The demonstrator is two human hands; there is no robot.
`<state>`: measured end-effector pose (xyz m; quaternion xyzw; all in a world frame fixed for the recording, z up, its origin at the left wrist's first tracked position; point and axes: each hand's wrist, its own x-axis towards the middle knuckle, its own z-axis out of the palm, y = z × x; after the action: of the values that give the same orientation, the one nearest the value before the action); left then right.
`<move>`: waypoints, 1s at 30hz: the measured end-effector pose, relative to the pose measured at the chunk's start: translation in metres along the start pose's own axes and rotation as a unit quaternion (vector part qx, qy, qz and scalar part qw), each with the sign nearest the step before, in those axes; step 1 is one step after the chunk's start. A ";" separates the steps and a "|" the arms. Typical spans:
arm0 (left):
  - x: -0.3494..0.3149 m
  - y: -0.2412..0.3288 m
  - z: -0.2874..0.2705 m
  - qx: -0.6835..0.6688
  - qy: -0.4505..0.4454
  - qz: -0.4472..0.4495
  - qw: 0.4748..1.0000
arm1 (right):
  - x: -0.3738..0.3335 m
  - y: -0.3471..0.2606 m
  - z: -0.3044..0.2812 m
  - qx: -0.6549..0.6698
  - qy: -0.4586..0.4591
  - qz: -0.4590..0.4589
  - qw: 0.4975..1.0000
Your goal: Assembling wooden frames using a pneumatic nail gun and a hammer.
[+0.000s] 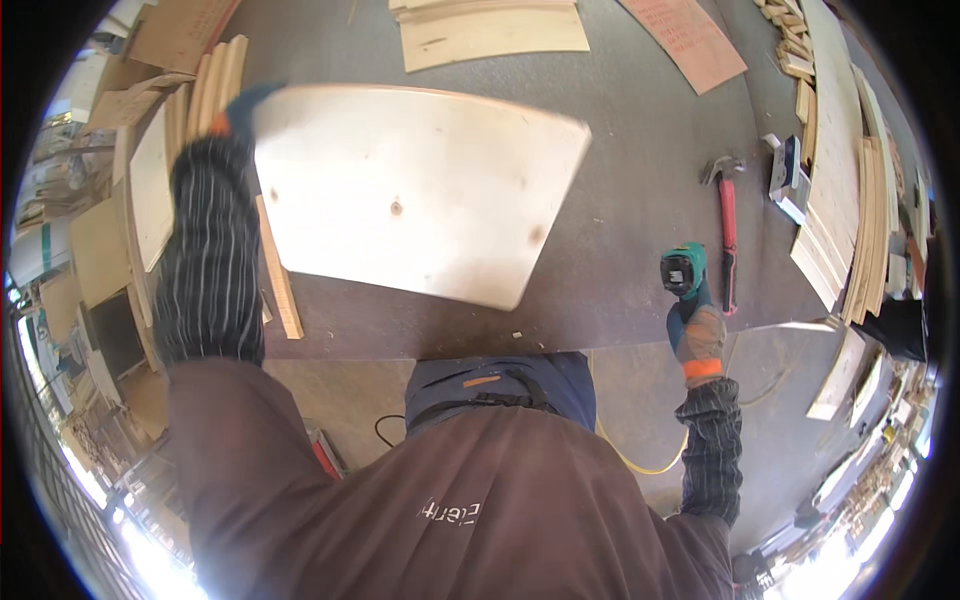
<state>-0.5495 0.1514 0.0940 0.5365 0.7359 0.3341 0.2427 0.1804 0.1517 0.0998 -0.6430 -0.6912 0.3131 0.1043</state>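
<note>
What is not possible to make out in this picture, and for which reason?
All in the head view:
- Left hand: how its fingers sit on the board is blurred.
- Board's underside: hidden by its own upper face.
- Table behind the board: covered by it.
- Green tool in the right hand: its far side is hidden by its own body.
- Planks at top: cut off by the upper edge.
</note>
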 end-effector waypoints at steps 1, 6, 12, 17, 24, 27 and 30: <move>-0.023 -0.019 -0.013 -0.035 0.045 -0.031 0.998 | 0.013 0.007 0.007 -0.064 0.018 -0.020 0.998; -0.168 -0.094 0.005 -0.257 0.218 -0.184 0.923 | 0.057 0.048 0.029 -0.244 -0.033 -0.008 0.969; -0.294 -0.057 0.138 -0.461 0.266 -0.291 0.795 | 0.100 0.132 0.049 -0.212 -0.008 -0.091 0.973; -0.251 0.020 0.203 0.065 0.131 -0.189 0.971 | 0.114 0.161 0.057 -0.404 -0.097 -0.007 0.909; -0.233 0.007 0.207 -0.321 0.227 -0.423 0.817 | 0.086 0.119 0.047 -0.427 -0.045 -0.001 0.903; -0.275 -0.038 0.151 0.148 0.226 -0.404 0.874 | 0.072 0.099 0.042 -0.388 -0.002 -0.010 0.921; -0.297 -0.077 0.090 0.269 0.365 -0.284 0.845 | 0.055 0.074 0.043 -0.336 0.033 -0.044 0.940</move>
<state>-0.4426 -0.1264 -0.0233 0.1873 0.9526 0.2115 -0.1131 0.2093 0.1896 0.0105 -0.6197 -0.7797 0.0369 -0.0814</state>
